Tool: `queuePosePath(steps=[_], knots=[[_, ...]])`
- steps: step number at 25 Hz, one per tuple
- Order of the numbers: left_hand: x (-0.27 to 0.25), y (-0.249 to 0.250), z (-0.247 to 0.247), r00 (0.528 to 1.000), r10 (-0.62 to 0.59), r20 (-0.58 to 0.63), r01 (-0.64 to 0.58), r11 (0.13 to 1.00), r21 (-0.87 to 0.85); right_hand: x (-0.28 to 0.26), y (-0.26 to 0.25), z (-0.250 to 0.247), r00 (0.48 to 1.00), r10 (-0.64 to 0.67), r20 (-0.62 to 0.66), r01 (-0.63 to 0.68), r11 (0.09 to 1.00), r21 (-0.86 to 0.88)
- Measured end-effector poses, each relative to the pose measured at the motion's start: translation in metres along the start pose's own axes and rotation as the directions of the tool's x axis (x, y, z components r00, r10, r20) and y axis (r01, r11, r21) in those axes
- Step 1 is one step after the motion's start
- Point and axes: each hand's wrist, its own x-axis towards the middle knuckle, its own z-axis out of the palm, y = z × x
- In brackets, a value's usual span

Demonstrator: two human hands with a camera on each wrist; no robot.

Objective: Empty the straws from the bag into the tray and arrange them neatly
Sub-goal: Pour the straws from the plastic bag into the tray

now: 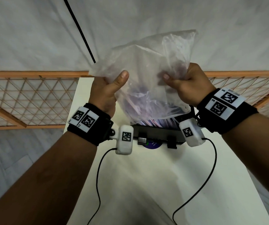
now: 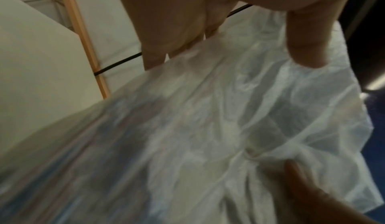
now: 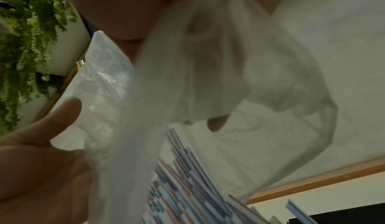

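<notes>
A clear plastic bag (image 1: 148, 73) hangs upside down over a black tray (image 1: 156, 131) on the white table (image 1: 154, 184). My left hand (image 1: 109, 88) grips the bag's left side, thumb on the front. My right hand (image 1: 185, 82) grips its right side. Striped blue, pink and white straws (image 1: 156, 122) slide out of the bag's mouth into the tray; more straws (image 3: 187, 186) show in the right wrist view below the bag (image 3: 158, 95). The left wrist view shows the bag (image 2: 208, 128) pinched between my fingers (image 2: 166, 29) and thumb.
An orange lattice rail (image 1: 25, 101) runs behind the table, with white cloth beyond. A black cable (image 1: 80, 31) crosses the cloth. Wrist camera cables (image 1: 99, 176) hang over the table. A blue round label (image 1: 153, 145) lies by the tray's near edge. Green foliage (image 3: 27, 46) hangs to one side.
</notes>
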Motion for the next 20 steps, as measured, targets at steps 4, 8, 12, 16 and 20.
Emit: queuePosePath(steps=[4, 8, 12, 16, 20], knots=[[0.002, -0.018, -0.008, 0.989, -0.12, 0.084, 0.127, 0.989, -0.076, 0.0, -0.001, 0.002, 0.998, 0.036, 0.059, -0.043, 0.993, 0.107], [0.013, -0.03, -0.014, 0.972, -0.173, 0.161, 0.185, 0.981, -0.058, 0.003, 0.003, 0.006, 0.999, 0.024, 0.046, -0.03, 0.99, 0.138], [0.026, -0.029, -0.004, 0.928, -0.254, 0.272, 0.232, 0.966, 0.11, 0.007, 0.014, 0.015, 0.976, 0.155, 0.152, -0.154, 0.988, -0.018], [0.028, -0.042, 0.007, 0.927, -0.34, 0.157, 0.326, 0.939, 0.11, 0.013, 0.027, 0.032, 0.911, 0.257, 0.323, -0.159, 0.94, -0.301], [0.025, -0.044, 0.009, 0.947, -0.314, 0.063, 0.309, 0.948, 0.079, 0.017, 0.027, 0.035, 0.935, 0.114, 0.337, 0.018, 0.931, -0.365]])
